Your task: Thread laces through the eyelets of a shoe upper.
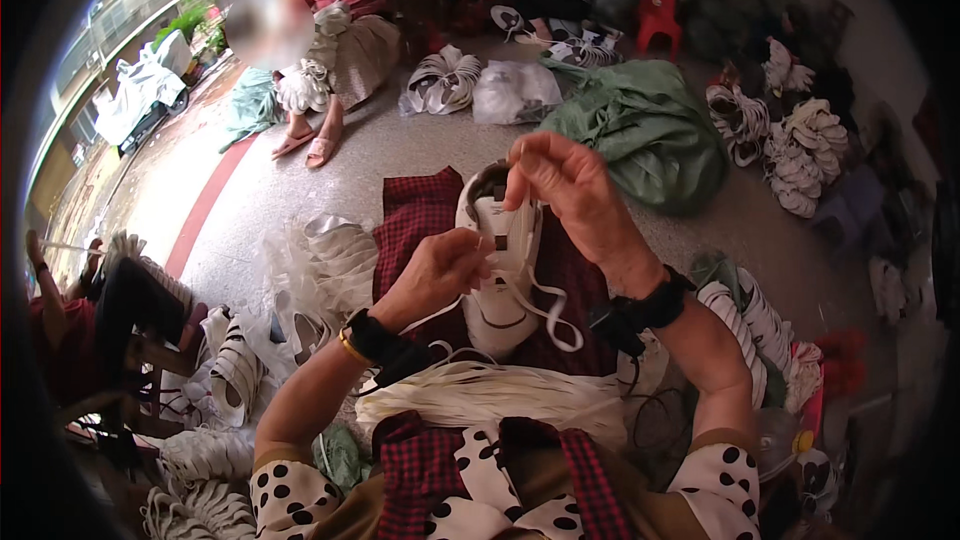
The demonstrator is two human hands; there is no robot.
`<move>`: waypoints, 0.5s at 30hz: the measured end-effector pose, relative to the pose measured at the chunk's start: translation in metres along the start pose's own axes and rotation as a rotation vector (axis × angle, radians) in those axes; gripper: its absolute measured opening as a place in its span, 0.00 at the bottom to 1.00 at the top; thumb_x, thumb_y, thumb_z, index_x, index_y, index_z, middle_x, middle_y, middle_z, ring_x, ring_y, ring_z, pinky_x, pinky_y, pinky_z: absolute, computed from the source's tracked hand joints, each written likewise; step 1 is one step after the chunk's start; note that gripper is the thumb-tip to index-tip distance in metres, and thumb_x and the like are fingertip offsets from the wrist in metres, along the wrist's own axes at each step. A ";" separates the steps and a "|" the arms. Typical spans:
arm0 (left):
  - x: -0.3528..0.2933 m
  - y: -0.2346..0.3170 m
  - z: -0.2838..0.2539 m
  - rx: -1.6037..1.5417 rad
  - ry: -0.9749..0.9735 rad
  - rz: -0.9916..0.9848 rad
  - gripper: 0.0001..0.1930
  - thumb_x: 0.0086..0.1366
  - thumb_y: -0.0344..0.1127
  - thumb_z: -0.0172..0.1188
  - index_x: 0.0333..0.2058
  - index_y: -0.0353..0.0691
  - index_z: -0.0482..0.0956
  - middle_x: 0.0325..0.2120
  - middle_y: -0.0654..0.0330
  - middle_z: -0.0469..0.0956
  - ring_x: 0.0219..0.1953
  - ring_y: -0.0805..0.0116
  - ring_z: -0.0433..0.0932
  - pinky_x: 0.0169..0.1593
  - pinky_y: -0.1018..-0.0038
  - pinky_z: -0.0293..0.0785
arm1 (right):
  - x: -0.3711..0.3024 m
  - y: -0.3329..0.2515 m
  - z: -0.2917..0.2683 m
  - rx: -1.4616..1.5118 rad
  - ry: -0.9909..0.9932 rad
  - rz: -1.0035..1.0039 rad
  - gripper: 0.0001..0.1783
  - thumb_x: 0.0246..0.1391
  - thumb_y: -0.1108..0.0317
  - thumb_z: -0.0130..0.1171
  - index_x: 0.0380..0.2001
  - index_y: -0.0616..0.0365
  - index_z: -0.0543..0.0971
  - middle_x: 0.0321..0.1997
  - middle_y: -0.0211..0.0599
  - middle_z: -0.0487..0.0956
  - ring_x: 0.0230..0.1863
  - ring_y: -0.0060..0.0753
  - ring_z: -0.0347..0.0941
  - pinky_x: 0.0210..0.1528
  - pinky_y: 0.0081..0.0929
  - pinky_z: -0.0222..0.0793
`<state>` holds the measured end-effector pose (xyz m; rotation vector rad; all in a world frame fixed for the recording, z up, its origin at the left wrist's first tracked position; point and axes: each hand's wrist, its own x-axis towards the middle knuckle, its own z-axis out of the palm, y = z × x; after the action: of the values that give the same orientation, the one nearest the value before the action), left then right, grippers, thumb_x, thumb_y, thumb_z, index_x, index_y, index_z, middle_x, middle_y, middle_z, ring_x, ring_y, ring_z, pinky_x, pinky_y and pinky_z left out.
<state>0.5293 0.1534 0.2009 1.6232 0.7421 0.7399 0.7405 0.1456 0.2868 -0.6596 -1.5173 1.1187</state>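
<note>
A white sneaker (497,315) lies on a dark red checked cloth (420,202) over my lap, its toe toward me. A white shoelace (563,318) threads the lower part of the shoe and trails in loops on both sides. My left hand (440,275) is closed in a pinch over the shoe's left edge, a pale bit at its fingertips. Above the tongue and collar, my right hand (572,190) is raised with thumb and fingers pinched together. What either pinch holds is too small to make out. A bundle of flat white laces (490,402) lies across my lap.
Clear bags of white shoe parts (325,265) lie at my left, more stacked shoe parts (735,315) at my right. Ahead sit a green sack (640,130) and a red stool (658,18). Seated people (355,0) work at the back, another person (75,325) at far left.
</note>
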 end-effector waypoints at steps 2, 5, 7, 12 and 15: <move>-0.002 0.001 0.001 0.114 0.031 0.057 0.10 0.71 0.32 0.55 0.45 0.35 0.80 0.28 0.66 0.79 0.28 0.83 0.73 0.34 0.84 0.70 | -0.004 -0.005 -0.009 0.036 0.007 0.079 0.12 0.67 0.60 0.55 0.43 0.57 0.77 0.30 0.30 0.81 0.29 0.16 0.75 0.33 0.17 0.71; -0.012 0.018 0.007 0.300 0.143 0.277 0.10 0.67 0.25 0.53 0.40 0.32 0.83 0.24 0.62 0.80 0.32 0.79 0.77 0.39 0.77 0.75 | -0.014 -0.006 -0.021 0.037 -0.031 0.170 0.12 0.66 0.63 0.56 0.44 0.61 0.77 0.33 0.33 0.83 0.29 0.15 0.76 0.29 0.15 0.72; -0.024 0.036 0.009 0.174 0.059 0.228 0.10 0.69 0.29 0.54 0.42 0.32 0.82 0.25 0.63 0.80 0.30 0.80 0.77 0.38 0.78 0.75 | -0.020 -0.008 -0.026 -0.191 -0.086 0.280 0.12 0.66 0.63 0.56 0.45 0.61 0.77 0.35 0.35 0.84 0.29 0.15 0.76 0.28 0.15 0.71; -0.083 0.076 0.023 0.086 -0.267 0.124 0.08 0.69 0.27 0.57 0.41 0.32 0.84 0.28 0.57 0.82 0.32 0.74 0.80 0.39 0.76 0.76 | -0.027 -0.009 -0.033 -0.295 -0.183 0.393 0.13 0.63 0.70 0.54 0.46 0.68 0.75 0.36 0.40 0.85 0.32 0.21 0.80 0.37 0.21 0.77; -0.089 0.075 0.013 0.131 -0.186 0.251 0.08 0.65 0.24 0.59 0.41 0.35 0.85 0.30 0.59 0.81 0.32 0.71 0.79 0.40 0.75 0.75 | -0.025 0.001 -0.025 -0.477 -0.144 0.383 0.09 0.59 0.73 0.58 0.40 0.67 0.79 0.33 0.42 0.85 0.32 0.26 0.81 0.38 0.25 0.76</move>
<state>0.4918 0.0635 0.2663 1.8985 0.4665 0.7166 0.7707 0.1320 0.2748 -1.2588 -1.8542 1.1052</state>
